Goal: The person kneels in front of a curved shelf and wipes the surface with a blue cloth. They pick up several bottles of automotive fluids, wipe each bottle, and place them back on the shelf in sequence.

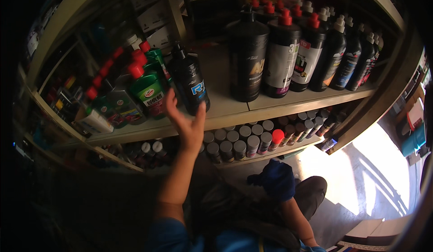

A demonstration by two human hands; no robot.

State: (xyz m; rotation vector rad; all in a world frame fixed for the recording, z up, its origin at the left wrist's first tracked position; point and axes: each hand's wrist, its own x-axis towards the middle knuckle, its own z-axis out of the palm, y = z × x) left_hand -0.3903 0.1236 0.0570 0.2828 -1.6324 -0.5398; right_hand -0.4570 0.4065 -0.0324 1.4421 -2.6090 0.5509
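Note:
My left hand [186, 121] is bare, with its fingers and thumb spread, at the front of a black bottle [191, 83] with blue lettering. The bottle stands on the shelf, its black cap tilted slightly left. Whether the fingertips touch it I cannot tell. Left of that bottle are green bottles [149, 92] with red caps. Low over my knee, a bunched dark blue cloth [277, 180] covers my right hand [283, 194]. The fingers under it are hidden.
Large black bottles [247, 58] with red, white and black caps line the right of the shelf [221, 121]. Below, a lower shelf holds several grey-capped cans [232, 136] and one red-capped can [277, 136]. Sunlight falls on the floor [356, 175] at right.

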